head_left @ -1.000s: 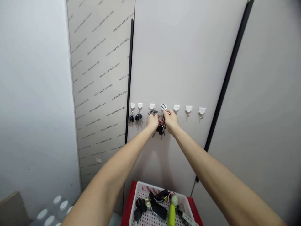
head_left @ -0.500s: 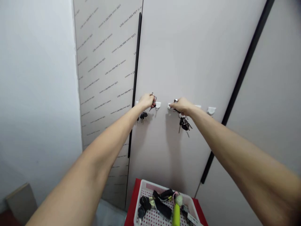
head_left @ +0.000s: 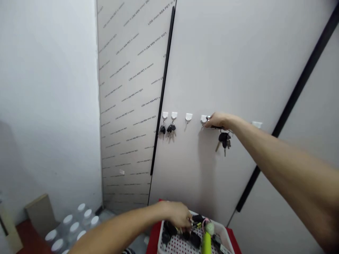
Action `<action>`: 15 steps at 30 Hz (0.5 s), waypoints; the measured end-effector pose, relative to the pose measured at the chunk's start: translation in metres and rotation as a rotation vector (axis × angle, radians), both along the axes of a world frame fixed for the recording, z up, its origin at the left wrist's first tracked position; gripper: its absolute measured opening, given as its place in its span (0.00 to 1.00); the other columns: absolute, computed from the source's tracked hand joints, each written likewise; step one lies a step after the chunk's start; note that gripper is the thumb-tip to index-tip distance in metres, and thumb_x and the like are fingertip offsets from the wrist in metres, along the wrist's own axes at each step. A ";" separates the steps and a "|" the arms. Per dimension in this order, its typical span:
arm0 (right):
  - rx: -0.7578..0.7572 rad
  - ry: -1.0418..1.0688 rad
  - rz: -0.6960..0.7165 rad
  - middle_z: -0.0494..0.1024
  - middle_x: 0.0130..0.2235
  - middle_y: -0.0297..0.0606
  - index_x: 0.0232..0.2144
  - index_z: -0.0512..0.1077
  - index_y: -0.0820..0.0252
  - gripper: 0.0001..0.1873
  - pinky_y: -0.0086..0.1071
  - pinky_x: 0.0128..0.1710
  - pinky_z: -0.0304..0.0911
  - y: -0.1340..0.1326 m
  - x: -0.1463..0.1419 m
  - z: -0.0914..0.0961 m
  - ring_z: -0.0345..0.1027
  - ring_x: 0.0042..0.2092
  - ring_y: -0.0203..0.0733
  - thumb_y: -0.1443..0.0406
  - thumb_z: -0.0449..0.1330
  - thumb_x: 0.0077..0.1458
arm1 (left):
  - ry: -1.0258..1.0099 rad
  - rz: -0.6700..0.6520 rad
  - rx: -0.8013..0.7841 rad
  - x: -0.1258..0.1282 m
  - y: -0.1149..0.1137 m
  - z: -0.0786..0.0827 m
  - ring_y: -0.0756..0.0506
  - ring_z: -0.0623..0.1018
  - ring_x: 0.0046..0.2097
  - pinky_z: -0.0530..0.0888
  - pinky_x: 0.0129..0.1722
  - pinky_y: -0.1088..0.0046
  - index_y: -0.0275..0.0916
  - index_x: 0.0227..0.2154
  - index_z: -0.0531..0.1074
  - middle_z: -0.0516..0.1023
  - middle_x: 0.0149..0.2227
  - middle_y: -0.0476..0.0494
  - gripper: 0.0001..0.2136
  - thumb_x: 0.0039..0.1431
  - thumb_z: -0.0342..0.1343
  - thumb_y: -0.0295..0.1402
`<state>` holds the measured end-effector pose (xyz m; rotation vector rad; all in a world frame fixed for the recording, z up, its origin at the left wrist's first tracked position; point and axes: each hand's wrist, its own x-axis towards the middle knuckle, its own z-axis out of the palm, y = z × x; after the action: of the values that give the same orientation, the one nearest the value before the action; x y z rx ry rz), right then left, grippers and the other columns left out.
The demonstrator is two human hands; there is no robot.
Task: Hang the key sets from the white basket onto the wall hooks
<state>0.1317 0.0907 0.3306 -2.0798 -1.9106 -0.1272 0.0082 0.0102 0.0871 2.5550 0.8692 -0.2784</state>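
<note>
cabinet door: hooks mounted across it | white basket: left hand held over it, grip cannot be told | right hand: metal clip pinched, keys hung below | nearest hook: clip best lined up squarely

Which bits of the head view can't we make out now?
All in the head view:
Left hand's grip: hidden by the hand itself, blurred.
Rightmost hook's lower part: behind the right forearm.
Teeth of the key bunch under the right hand: too small.
White basket's near end: cut off by the bottom edge.
</note>
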 end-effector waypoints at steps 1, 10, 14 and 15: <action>0.013 -0.033 0.049 0.62 0.17 0.36 0.15 0.65 0.66 0.11 0.26 0.18 0.50 -0.001 0.000 0.001 0.57 0.23 0.32 0.62 0.53 0.37 | 0.044 -0.025 0.057 0.002 -0.003 -0.010 0.51 0.69 0.27 0.61 0.20 0.81 0.34 0.28 0.68 0.72 0.28 0.44 0.10 0.45 0.43 0.28; -0.241 0.002 0.370 0.62 0.14 0.31 0.18 0.67 0.64 0.07 0.22 0.16 0.46 -0.046 -0.006 -0.097 0.51 0.17 0.27 0.66 0.51 0.36 | -0.645 0.547 0.270 -0.047 0.038 0.036 0.50 0.68 0.34 0.64 0.31 0.77 0.35 0.39 0.61 0.69 0.37 0.43 0.18 0.40 0.48 0.30; -0.440 0.060 0.516 0.61 0.15 0.30 0.18 0.68 0.64 0.07 0.21 0.16 0.45 -0.075 -0.004 -0.216 0.51 0.19 0.27 0.69 0.50 0.33 | -1.097 1.003 0.581 -0.073 0.083 0.093 0.48 0.65 0.41 0.61 0.39 0.73 0.36 0.42 0.55 0.63 0.43 0.40 0.22 0.41 0.49 0.32; -0.468 0.059 0.524 0.61 0.15 0.29 0.17 0.68 0.64 0.07 0.21 0.16 0.45 -0.080 -0.004 -0.239 0.51 0.19 0.27 0.69 0.50 0.32 | -1.115 1.033 0.586 -0.075 0.091 0.101 0.47 0.64 0.42 0.61 0.39 0.72 0.36 0.43 0.55 0.63 0.43 0.40 0.23 0.40 0.50 0.33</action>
<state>0.1279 0.0110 0.0917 -1.7084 -2.5539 0.5382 -0.0669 0.1014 0.1884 1.7444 1.6475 1.6753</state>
